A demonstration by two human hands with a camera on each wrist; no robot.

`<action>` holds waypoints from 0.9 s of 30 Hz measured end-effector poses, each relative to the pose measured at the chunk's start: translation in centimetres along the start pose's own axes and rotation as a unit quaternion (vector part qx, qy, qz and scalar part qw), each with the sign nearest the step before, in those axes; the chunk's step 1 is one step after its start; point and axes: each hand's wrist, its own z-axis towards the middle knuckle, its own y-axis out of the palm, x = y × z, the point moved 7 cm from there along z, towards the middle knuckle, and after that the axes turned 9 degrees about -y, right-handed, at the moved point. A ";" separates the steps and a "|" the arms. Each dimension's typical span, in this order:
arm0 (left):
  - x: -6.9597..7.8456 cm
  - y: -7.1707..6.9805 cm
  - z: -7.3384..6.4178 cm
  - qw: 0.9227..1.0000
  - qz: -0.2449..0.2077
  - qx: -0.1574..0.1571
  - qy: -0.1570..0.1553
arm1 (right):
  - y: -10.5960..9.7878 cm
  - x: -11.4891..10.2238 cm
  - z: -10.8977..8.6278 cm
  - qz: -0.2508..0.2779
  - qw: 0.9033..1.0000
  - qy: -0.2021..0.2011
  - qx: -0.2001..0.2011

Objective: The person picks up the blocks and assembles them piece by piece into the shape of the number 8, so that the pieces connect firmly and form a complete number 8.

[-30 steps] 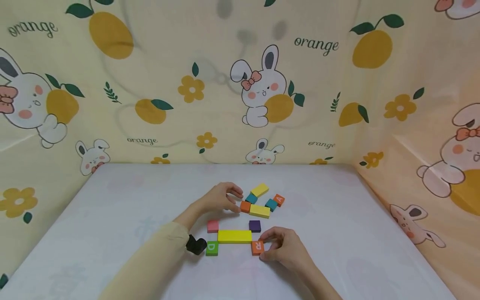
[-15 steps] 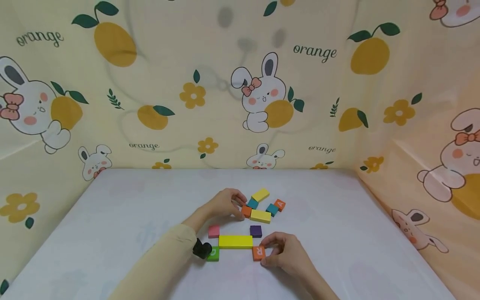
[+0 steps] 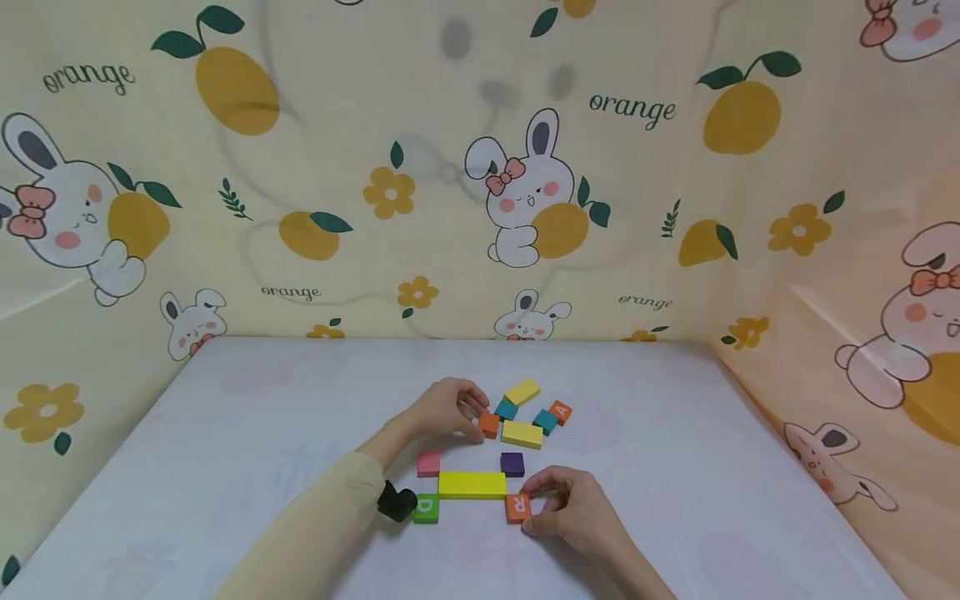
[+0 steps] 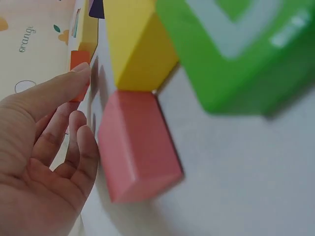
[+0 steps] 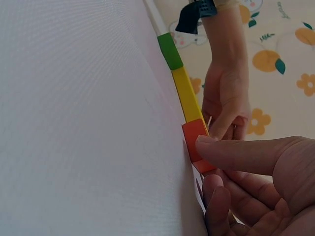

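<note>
Pinching the orange R block (image 3: 518,508) with the right hand (image 3: 576,507), at one end of the long yellow block (image 3: 472,485), farther off pinching a plain orange block (image 3: 488,425) with the left hand (image 3: 447,408), just beside a shorter yellow block (image 3: 522,434)

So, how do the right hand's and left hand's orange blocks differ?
The near orange block, at the right hand, shows a white letter; the far orange block, at the left hand, looks plain. The near one lies by the long yellow block; the far one by a shorter yellow block. Both are held.
</note>
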 end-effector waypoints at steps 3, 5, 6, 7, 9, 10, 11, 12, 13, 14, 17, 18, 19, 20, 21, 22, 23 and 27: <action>-0.2 -0.7 -0.7 1.000 -0.009 0.011 0.010 | 0.2 0.0 0.0 -0.002 1.000 0.001 -0.001; -0.2 -1.3 -1.4 0.999 -0.011 0.027 0.019 | 0.3 0.0 0.1 -0.004 1.000 0.002 -0.003; -0.1 -1.5 -1.9 0.999 -0.016 0.037 0.025 | 0.3 0.0 0.1 -0.006 1.000 0.002 -0.004; 0.1 -1.8 -2.4 0.998 -0.018 0.049 0.031 | 0.3 0.0 0.0 -0.007 1.000 0.003 -0.004; 0.4 -2.4 -3.7 0.996 -0.021 0.075 0.045 | 0.4 0.1 0.0 -0.011 1.000 0.005 -0.005; 0.5 -2.7 -4.5 0.994 -0.020 0.091 0.051 | 0.4 0.1 0.0 -0.013 1.000 0.005 -0.005; 0.6 -2.9 -5.4 0.993 -0.022 0.106 0.055 | 0.4 0.1 0.0 -0.013 1.000 0.006 -0.006; 0.8 -3.2 -6.3 0.991 -0.026 0.119 0.057 | 0.5 0.1 -0.1 -0.014 1.000 0.007 -0.007; 0.8 -3.4 -7.3 0.989 -0.028 0.132 0.057 | 0.5 0.2 -0.1 -0.014 1.000 0.008 -0.007; 0.8 -3.6 -8.4 0.988 -0.033 0.144 0.055 | 0.5 0.2 -0.1 -0.016 1.000 0.008 -0.008; 0.6 -3.9 -11.5 0.983 -0.052 0.167 0.051 | 0.4 0.2 -0.1 -0.016 1.000 0.006 -0.011; 0.5 -4.0 -12.4 0.982 -0.059 0.172 0.052 | 0.3 0.2 -0.1 -0.017 1.000 0.005 -0.011; 0.4 -4.0 -13.3 0.981 -0.065 0.176 0.052 | 0.3 0.1 -0.1 -0.018 1.000 0.004 -0.010; 0.1 -3.9 -14.2 0.980 -0.070 0.178 0.051 | 0.2 0.1 0.0 -0.019 1.000 0.005 -0.008; -0.1 -3.8 -14.9 0.980 -0.074 0.180 0.051 | 0.1 0.1 0.0 -0.019 1.000 0.005 -0.007; -0.5 -3.5 -15.7 0.980 -0.079 0.179 0.047 | 0.0 0.1 0.0 -0.019 1.000 0.007 -0.005; -1.0 -3.1 -16.4 0.980 -0.084 0.178 0.041 | 0.0 0.2 0.0 -0.019 1.000 0.009 -0.004; -2.5 -1.6 -18.8 0.981 -0.085 0.173 0.022 | 0.0 0.0 0.1 -0.017 1.000 0.011 0.005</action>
